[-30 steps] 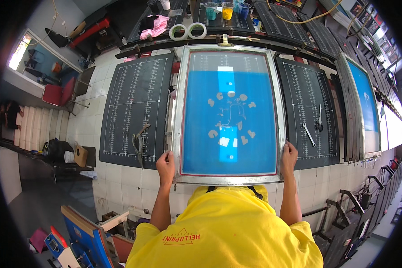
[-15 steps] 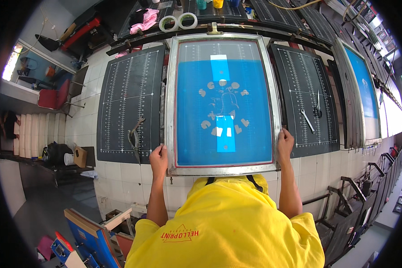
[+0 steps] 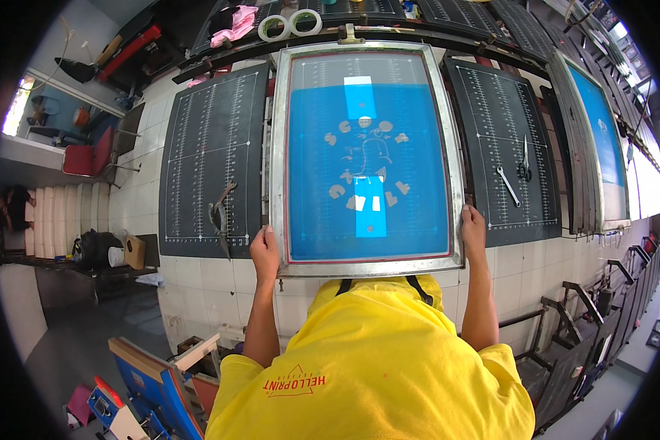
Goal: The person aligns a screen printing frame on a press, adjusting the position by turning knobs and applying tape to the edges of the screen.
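Observation:
A metal-framed printing screen [image 3: 279, 147] with blue mesh and a pale stencil pattern lies flat on the tiled bench in front of me. My left hand [image 3: 265, 251] grips the frame's near left corner. My right hand [image 3: 474, 229] grips the near right edge of the frame. Both forearms reach up from my yellow shirt at the bottom of the view.
Black gridded mats lie on either side: the left mat [image 3: 209, 158] carries a dark tool [image 3: 220, 216], the right mat [image 3: 510, 139] holds a wrench [image 3: 507, 185] and scissors [image 3: 526, 163]. Two tape rolls [image 3: 289, 24] and a pink cloth [image 3: 233, 22] sit behind. Another blue screen [image 3: 601, 139] stands at right.
The screen and both hands sit slightly higher in the view than before, as the view has shifted. My grip on the frame's near corners is unchanged.

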Tool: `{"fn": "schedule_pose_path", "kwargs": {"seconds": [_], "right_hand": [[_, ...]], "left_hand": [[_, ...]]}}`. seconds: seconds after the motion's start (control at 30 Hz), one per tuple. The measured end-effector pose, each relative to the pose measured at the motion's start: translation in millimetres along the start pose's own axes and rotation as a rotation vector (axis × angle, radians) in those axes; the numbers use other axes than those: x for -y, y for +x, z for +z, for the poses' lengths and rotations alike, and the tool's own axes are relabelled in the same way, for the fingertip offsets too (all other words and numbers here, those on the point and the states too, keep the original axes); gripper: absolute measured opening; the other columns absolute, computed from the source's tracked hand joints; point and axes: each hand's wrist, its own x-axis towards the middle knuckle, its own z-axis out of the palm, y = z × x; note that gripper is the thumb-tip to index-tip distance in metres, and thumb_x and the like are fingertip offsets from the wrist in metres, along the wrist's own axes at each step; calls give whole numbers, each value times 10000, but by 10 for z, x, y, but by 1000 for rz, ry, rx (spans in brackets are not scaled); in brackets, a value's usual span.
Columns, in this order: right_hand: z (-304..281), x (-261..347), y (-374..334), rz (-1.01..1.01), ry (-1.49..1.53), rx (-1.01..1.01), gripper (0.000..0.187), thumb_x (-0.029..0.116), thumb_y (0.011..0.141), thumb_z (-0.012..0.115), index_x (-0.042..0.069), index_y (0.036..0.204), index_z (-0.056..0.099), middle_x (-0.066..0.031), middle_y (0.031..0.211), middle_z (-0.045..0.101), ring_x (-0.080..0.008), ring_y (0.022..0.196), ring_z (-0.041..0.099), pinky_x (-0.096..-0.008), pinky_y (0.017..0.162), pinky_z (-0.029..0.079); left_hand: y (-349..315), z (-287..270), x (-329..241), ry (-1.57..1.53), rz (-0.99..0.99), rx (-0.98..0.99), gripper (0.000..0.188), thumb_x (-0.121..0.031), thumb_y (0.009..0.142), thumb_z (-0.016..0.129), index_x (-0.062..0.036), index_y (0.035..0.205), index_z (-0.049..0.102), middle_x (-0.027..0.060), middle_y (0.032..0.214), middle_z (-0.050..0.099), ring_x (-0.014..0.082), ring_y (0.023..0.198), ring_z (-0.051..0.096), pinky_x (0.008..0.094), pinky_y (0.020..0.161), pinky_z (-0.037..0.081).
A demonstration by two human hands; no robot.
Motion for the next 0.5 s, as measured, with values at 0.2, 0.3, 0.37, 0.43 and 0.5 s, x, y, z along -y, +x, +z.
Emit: {"fn": "schedule_pose_path", "kwargs": {"seconds": [0.2,0.3,0.37,0.43,0.5], "right_hand": [[-5,239,-91,50,-6,42,346,258,963,467,-62,981,597,-126,775,583,-188,739,489,-324,724,415],[-35,80,-70,-23,26,27,344,259,964,465,-62,945,589,-109,736,555,-179,710,448,-328,696,405],[-35,165,-152,-4,-4,16,353,262,965,464,-68,911,575,-121,708,542,-180,690,427,-341,672,398],[-29,174,-170,-9,-28,17,366,267,964,464,-76,881,564,-137,684,531,-183,671,416,-353,654,394],[-19,92,-138,-37,-47,29,382,272,961,467,-84,856,554,-157,663,522,-188,654,413,-365,640,392]], "left_hand": [[15,-7,-35,59,31,-4,384,-251,979,466,81,1113,604,246,1015,661,347,959,642,357,849,474],[-9,8,-53,74,45,-17,379,-251,980,462,74,1111,605,245,1008,660,353,945,640,364,838,475],[-10,-16,-77,71,36,-12,375,-250,978,461,72,1105,607,245,997,659,353,927,641,369,827,475],[4,-25,-117,54,17,5,369,-246,977,462,71,1093,611,246,979,660,352,905,643,371,814,477],[-44,8,-94,49,56,-35,356,-242,974,467,75,1044,615,244,886,644,324,794,615,367,758,474]]}}
